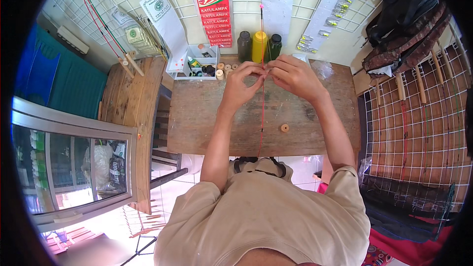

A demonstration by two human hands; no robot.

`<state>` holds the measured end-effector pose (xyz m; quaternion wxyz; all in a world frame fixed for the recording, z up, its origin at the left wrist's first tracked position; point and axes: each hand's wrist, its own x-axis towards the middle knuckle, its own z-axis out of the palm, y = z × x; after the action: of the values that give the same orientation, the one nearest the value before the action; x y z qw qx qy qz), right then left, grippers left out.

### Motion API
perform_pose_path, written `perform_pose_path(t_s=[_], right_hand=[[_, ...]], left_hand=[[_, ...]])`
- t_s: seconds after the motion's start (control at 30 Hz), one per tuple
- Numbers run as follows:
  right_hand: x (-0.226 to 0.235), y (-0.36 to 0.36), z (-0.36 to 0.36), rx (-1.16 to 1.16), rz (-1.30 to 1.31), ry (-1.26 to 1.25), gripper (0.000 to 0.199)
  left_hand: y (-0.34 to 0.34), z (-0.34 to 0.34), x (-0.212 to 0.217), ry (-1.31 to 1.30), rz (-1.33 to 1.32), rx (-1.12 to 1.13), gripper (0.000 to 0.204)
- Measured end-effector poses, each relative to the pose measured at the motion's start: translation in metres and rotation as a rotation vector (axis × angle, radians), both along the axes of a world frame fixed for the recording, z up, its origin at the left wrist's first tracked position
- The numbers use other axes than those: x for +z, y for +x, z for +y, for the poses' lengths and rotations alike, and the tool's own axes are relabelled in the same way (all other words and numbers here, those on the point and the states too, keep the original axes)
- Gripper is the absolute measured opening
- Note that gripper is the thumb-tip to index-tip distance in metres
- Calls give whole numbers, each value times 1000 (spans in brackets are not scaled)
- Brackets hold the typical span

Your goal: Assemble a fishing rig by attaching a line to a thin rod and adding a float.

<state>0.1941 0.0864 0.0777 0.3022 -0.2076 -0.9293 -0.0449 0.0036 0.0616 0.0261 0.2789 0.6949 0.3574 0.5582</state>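
Observation:
A thin red fishing rod runs from near my body across the table, with dark bands along it and a pink tip at its far end. My left hand is closed in a pinch on the rod, thumb and forefinger meeting at it. Right beside those fingertips, my right hand also pinches the rod. Any small part or thread between the fingers is too small to make out. A small round wooden piece with a hole lies on the wooden table, nearer to me than my right hand.
At the table's back stand a yellow bottle and two dark bottles. A white organiser box holds small bottles, with several wooden pieces beside it. Rods hang on a wire rack at right; a glass cabinet stands left.

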Motion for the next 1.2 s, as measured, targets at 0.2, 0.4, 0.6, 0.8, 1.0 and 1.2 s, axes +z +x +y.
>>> perform_pose_path(t_s=[0.2, 0.4, 0.6, 0.8, 1.0, 1.2], right_hand=[[-3, 1, -5, -27, 97, -133, 21], [-1, 2, -4, 12, 142, -107, 21], [-1, 2, -5, 24, 132, -117, 19], [2, 1, -7, 27, 159, -102, 20], [-3, -1, -8, -10, 124, -156, 19], [-12, -4, -7, -9, 221, -304, 21]], left_hand=[[1, -2, -4, -104, -7, -39, 12], [3, -2, -10, -76, -62, -24, 14], [1, -4, -10, -95, -79, -52, 11], [1, -5, -9, -28, -32, -20, 11], [3, -6, -8, 2, -27, 18, 12], [1, -7, -11, 43, 0, 80, 14]])
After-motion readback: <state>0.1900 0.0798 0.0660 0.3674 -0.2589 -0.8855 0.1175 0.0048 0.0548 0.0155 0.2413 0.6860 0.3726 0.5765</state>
